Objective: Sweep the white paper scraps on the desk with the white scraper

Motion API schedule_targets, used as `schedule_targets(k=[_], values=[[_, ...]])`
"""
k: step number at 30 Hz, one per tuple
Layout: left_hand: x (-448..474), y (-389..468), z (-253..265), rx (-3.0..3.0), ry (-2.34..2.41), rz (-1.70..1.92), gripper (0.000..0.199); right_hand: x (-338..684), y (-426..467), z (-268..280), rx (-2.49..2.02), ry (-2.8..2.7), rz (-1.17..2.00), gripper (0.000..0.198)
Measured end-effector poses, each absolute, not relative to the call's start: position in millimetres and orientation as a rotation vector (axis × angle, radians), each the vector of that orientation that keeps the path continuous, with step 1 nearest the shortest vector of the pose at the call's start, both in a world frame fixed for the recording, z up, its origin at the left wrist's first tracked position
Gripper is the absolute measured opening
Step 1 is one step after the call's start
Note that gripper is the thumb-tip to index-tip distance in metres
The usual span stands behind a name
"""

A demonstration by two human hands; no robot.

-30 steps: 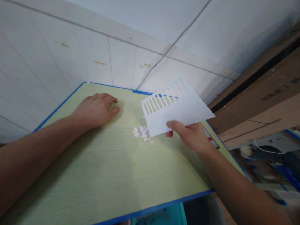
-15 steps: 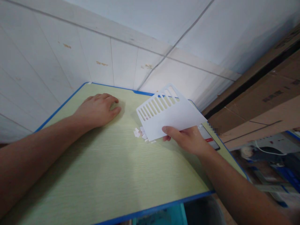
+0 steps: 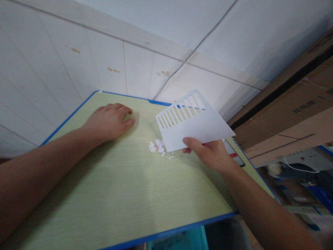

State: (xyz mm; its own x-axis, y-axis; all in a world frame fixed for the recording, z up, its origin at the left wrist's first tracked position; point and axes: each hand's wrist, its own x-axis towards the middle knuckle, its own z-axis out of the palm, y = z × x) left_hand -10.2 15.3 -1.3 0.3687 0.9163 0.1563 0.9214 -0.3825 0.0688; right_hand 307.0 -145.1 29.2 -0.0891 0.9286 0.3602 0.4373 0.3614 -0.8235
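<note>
Pale yellow-green tabletop (image 3: 125, 194), faint wood-like grain, blue edging (image 3: 182, 228) along its sides. Far edge stands by a white panelled wall (image 3: 109, 52) with small brownish marks; a grey cable (image 3: 200, 43) runs diagonally across it. Brown cardboard boxes (image 3: 293, 111) beyond the table's right side.

Right hand (image 3: 212, 152): thumb on top, fingers underneath, closed on the near edge of a white slotted sheet (image 3: 192, 126). Sheet is tilted over the right half of the tabletop, row of graded slots toward the wall. Small white scraps (image 3: 156, 146) lie in a loose cluster by its lower left corner. Left hand (image 3: 108, 121): palm down on the tabletop, fingers partly spread and loosely bent, nothing visible in its grasp.

Hidden or unclear: most right-hand fingers are behind the sheet; sheet-to-scrap contact cannot be judged. Dark-edged flat object (image 3: 235, 155) is partly covered by the right hand and forearm. Turquoise container (image 3: 194, 238) is cut off at the bottom; a dark shape beside it is indistinct. Clutter (image 3: 299, 187) at far right is blurred.
</note>
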Motion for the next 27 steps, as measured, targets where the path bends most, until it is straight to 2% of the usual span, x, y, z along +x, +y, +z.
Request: schedule_targets(k=[10,16,23,27], values=[[-7.2,12.0,2.3,-2.585,-1.77,-0.28,0.071,300.0,-149.8,24.2,-1.187,-1.757,0.83,0.027],[-3.2,7.2,6.5,-2.571,-1.762,-0.231,0.074,303.3,-150.3,25.9,-1.217,-1.762,0.846,0.037],[-10.8,16.1,-2.7,-2.583,-1.733,-0.298,0.071,300.3,-155.6,26.5,-1.183,-1.776,0.898,0.029],[-12.7,17.4,-3.7,-2.609,-1.723,-0.345,0.072,300.6,-155.8,28.0,-1.213,-1.741,0.843,0.034]])
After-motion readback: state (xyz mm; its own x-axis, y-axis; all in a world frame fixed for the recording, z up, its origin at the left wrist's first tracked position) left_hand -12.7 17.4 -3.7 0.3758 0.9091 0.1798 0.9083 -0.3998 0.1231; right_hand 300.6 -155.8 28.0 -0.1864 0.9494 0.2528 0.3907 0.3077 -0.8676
